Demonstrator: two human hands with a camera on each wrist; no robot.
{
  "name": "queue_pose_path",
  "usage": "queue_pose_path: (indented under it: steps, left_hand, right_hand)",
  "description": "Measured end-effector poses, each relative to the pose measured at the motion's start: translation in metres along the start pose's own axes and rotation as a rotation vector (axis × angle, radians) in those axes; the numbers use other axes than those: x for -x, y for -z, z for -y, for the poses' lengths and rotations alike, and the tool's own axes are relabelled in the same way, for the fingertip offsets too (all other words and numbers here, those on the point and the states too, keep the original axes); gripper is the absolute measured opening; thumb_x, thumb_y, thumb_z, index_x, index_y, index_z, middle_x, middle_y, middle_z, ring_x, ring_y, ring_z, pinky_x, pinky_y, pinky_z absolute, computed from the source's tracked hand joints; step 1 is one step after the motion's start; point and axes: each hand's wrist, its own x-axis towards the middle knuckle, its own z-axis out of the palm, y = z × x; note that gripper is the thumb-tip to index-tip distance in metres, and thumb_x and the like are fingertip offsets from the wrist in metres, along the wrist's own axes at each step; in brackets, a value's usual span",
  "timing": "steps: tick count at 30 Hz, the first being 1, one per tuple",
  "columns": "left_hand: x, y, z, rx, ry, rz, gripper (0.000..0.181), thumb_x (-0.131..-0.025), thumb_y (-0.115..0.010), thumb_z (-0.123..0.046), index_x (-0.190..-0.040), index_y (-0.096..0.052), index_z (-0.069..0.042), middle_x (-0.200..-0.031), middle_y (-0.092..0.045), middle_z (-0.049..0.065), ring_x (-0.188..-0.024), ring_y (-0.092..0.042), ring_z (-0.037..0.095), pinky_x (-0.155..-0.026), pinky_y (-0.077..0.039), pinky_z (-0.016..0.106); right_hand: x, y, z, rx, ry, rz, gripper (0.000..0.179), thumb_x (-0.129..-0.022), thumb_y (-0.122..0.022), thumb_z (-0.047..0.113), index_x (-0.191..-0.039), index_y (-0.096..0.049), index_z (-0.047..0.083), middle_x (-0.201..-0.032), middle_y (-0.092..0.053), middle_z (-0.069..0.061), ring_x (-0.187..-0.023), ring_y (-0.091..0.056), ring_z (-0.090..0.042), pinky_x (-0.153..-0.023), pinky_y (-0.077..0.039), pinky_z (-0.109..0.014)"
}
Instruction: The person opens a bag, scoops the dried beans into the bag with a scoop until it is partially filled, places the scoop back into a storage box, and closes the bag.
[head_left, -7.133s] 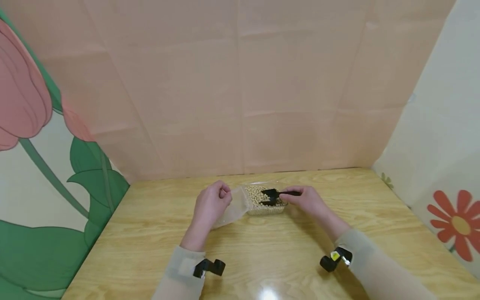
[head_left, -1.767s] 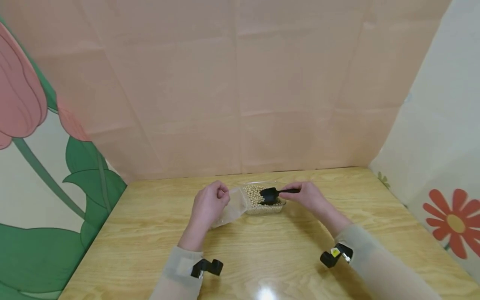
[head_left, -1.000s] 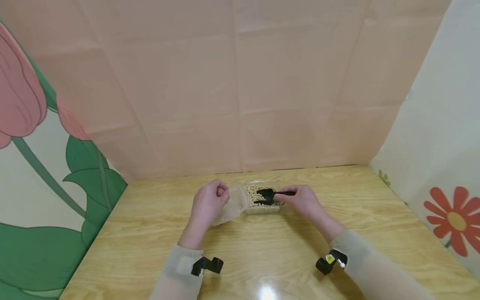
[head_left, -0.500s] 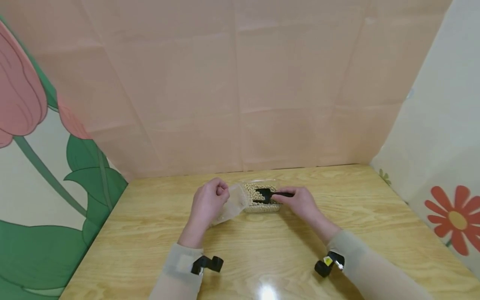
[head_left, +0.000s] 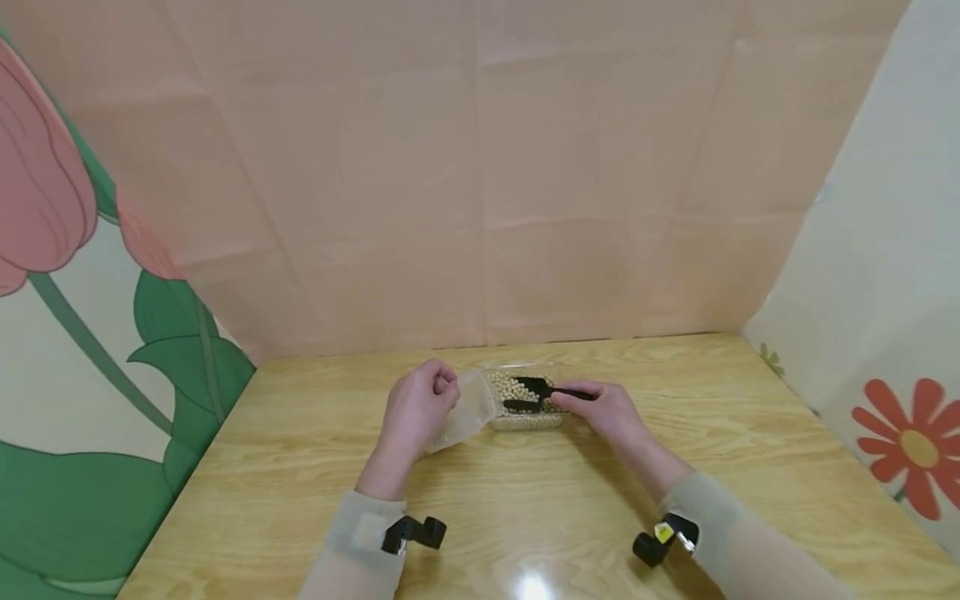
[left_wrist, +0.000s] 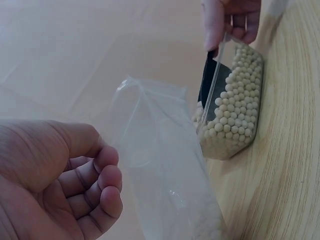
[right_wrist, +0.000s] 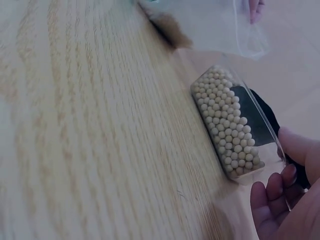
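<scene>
A clear box point(head_left: 527, 423) full of small cream balls point(right_wrist: 225, 120) stands on the table. My right hand point(head_left: 603, 408) pinches the handle of a black scoop point(head_left: 536, 387), whose blade is down among the balls. In the left wrist view the scoop point(left_wrist: 207, 82) shows through the box wall, partly buried. My left hand point(head_left: 422, 404) pinches the upper edge of a translucent plastic bag point(left_wrist: 160, 150), left of the box and close against it. Some balls point(left_wrist: 207, 225) lie low inside the bag.
The box and bag stand on a wood-grain table point(head_left: 510, 508) near its back edge. Behind rises a pinkish cloth backdrop point(head_left: 480, 183). A tulip-painted panel point(head_left: 67, 358) borders the left side, and a flower-painted wall point(head_left: 892, 350) the right.
From the broad face seen 1.8 s ago, the scoop has turned over in the box. The right hand has shifted slightly, first left, then a little back right. Left hand and bag hardly moved.
</scene>
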Motion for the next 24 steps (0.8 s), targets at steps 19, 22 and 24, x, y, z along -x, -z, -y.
queue_pose_path:
  steps: [19, 22, 24]
  left_hand:
    - [0.0, -0.002, 0.001, -0.019, -0.013, -0.009, 0.005, -0.102, -0.072, -0.01, -0.105, -0.076, -0.008, -0.078, -0.067, -0.006, -0.067, -0.06, 0.014, -0.068, -0.053, 0.037]
    - [0.0, -0.002, 0.001, -0.019, -0.016, -0.007, 0.005, -0.101, -0.072, -0.01, -0.105, -0.076, -0.008, -0.079, -0.067, -0.005, -0.067, -0.06, 0.014, -0.068, -0.053, 0.036]
    - [0.0, -0.002, 0.001, -0.021, -0.017, -0.007, 0.005, -0.101, -0.072, -0.01, -0.104, -0.076, -0.008, -0.08, -0.067, -0.005, -0.067, -0.06, 0.014, -0.068, -0.053, 0.036]
  right_hand:
    - [0.012, 0.016, 0.015, -0.147, -0.055, 0.027, 0.059, -0.098, -0.085, 0.042, -0.146, -0.071, 0.01, -0.151, -0.066, -0.016, -0.122, -0.07, -0.034, -0.116, -0.047, -0.053]
    - [0.015, 0.02, 0.017, -0.151, -0.054, 0.037, 0.063, -0.099, -0.084, 0.044, -0.149, -0.069, 0.01, -0.155, -0.063, -0.016, -0.126, -0.069, -0.037, -0.122, -0.038, -0.06]
    - [0.017, 0.021, 0.019, -0.156, -0.054, 0.043, 0.065, -0.098, -0.085, 0.045, -0.15, -0.068, 0.009, -0.154, -0.064, -0.016, -0.126, -0.069, -0.037, -0.124, -0.034, -0.063]
